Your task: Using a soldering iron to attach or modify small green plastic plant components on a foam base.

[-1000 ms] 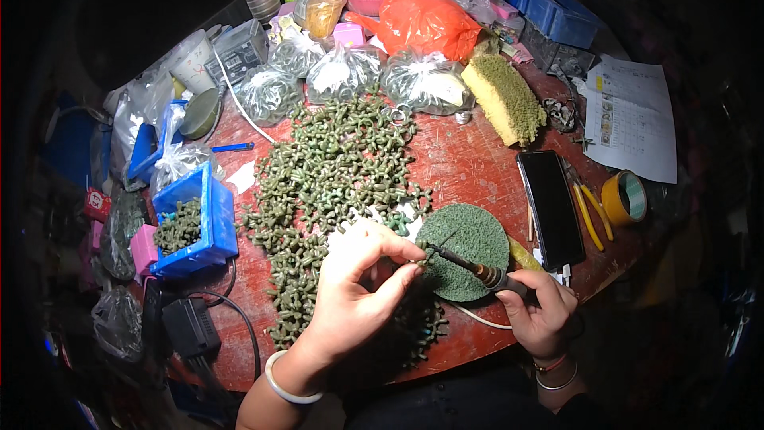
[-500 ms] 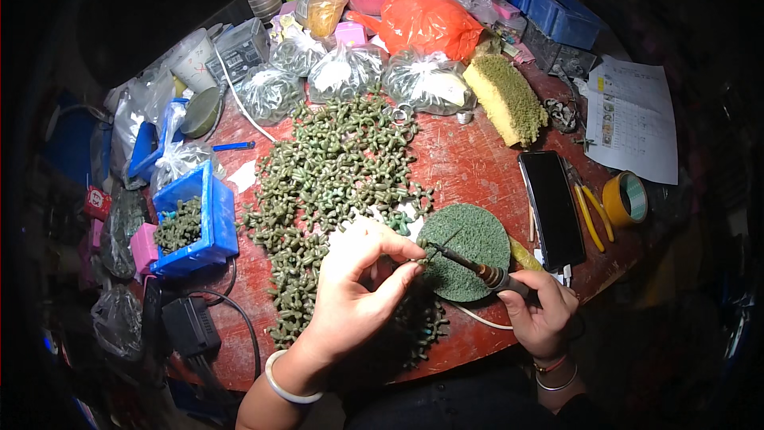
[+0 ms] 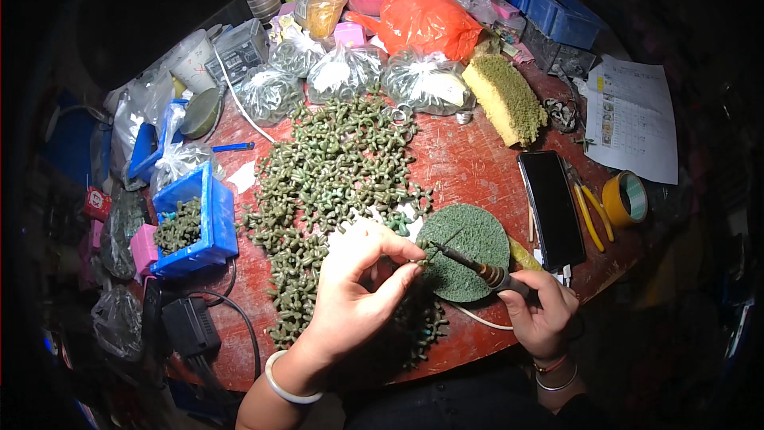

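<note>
My left hand (image 3: 356, 280) pinches a small dark green ring-like piece (image 3: 423, 255) between thumb and forefinger, over the near right side of the heap. In my right hand (image 3: 543, 312) is a pen-shaped soldering iron (image 3: 493, 275), its dark tip pointing up and left to the piece. Whether the tip touches it I cannot tell. Below the tip lies a round green textured pad (image 3: 471, 231). A wide heap of similar small green pieces (image 3: 338, 163) spreads over the red table (image 3: 469, 167); my left hand hides part of it.
At left stands a blue bin (image 3: 219, 219) holding green pieces, near a black power box (image 3: 191, 325). Right of the pad lie a phone (image 3: 551, 209), yellow-handled pliers (image 3: 590, 219) and a tape roll (image 3: 625, 199). Clear bags (image 3: 346, 73) and a yellow sponge block (image 3: 501, 99) line the back.
</note>
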